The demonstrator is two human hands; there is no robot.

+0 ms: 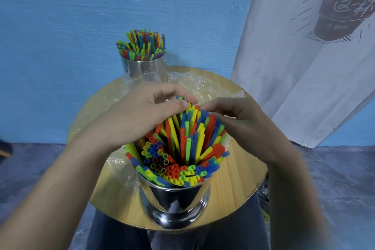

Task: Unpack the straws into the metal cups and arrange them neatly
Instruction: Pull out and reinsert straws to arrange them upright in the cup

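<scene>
The left hand (140, 115) reached over the straws (182, 144), its fingers curled and its thumb and forefinger pinching a few of the tallest tips. The right hand (243, 122) sat just beside it, bent fingers touching the same cluster from the other side; whether it truly gripped any could not be told. Directly under both palms stood the near metal cup (174, 203), packed with straws that leaned away from the wrists. Beyond the fingertips, well apart, stood the far metal cup (145, 68), also filled. Crumpled plastic wrap (203, 85) lay on the round wooden table (239, 178) past the knuckles.
</scene>
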